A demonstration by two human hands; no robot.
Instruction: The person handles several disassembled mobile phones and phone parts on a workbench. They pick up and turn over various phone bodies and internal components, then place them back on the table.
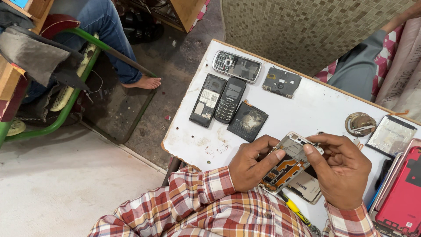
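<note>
Concrete flooring is filling the left of the scene, where a green metal chair frame [66,109] is standing and another person's bare foot [142,82] is resting below a blue trouser leg. Right of that, a white worktable [307,109] is running away towards a small-tiled wall.

On the table's far left part, a black open phone back shell [207,100] is lying just beside a black keypad phone [230,99], with a silver keypad phone [237,66] beyond them and a dark flat battery [247,121] to their near right. A grey camera-holed cover piece [281,82] is lying farther off.

Near the table's front edge, the left hand [250,164] is curling around the side of an opened smartphone frame [287,164] (circuit board showing orange and black), fingers closed on its edge. The right hand [341,169] is pinching the frame's far end between thumb and forefinger. Both sleeves are red-and-white plaid.

Farther right, a round coil part [359,123] is sitting beside a silvery flat battery [391,135], and a red phone back panel [401,197] is lying at the near right edge.
</note>
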